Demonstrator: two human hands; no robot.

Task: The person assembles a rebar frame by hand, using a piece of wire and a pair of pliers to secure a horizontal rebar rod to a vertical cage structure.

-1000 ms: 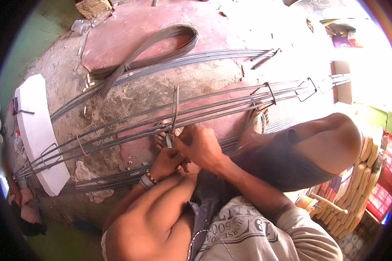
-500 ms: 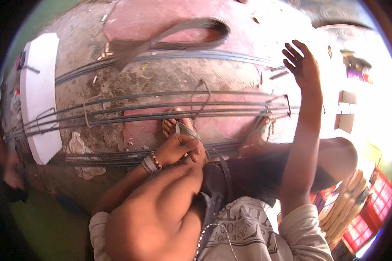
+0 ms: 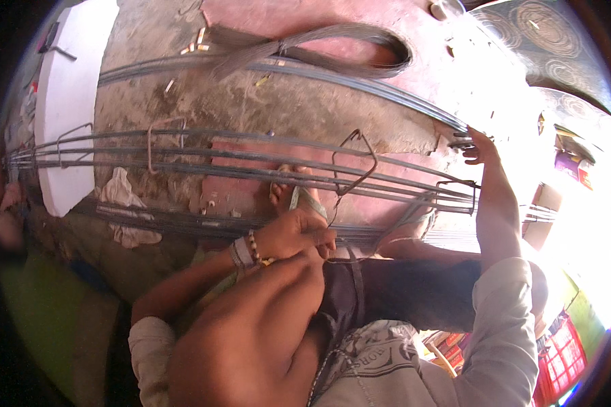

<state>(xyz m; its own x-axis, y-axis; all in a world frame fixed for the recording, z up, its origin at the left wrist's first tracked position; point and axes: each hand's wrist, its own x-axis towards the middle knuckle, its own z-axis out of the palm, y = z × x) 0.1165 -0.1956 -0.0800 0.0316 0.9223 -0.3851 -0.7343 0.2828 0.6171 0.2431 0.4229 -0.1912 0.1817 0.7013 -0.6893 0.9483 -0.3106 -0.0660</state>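
A long cage of steel rods (image 3: pixel 251 144) runs across in front of me, with bent square stirrups around it. One rusty stirrup (image 3: pixel 375 163) sits tilted right of the middle, another stirrup (image 3: pixel 150 149) farther left. My left hand (image 3: pixel 299 234) is closed beside my bent knee, below the cage; a thin wire shows near its fingers, but what they pinch is hidden. My right hand (image 3: pixel 478 146) reaches out at the right, fingers apart and bent, beside the ends of loose rods (image 3: pixel 387 91) on the floor. It grips nothing that I can see.
A white block (image 3: pixel 64 108) lies under the cage's left part. Beyond the cage lies a looped bundle of thin wire (image 3: pixel 394 68). A crumpled cloth (image 3: pixel 122 197) is at the left, near more rods. My sandalled foot (image 3: pixel 299 193) is under the cage. A blurred limb (image 3: pixel 10 210) shows far left.
My right hand has come down toward the loose rod ends. My left hand stays by the knee, its fingers more tightly closed. The whole view has shifted, with the stirrups appearing turned.
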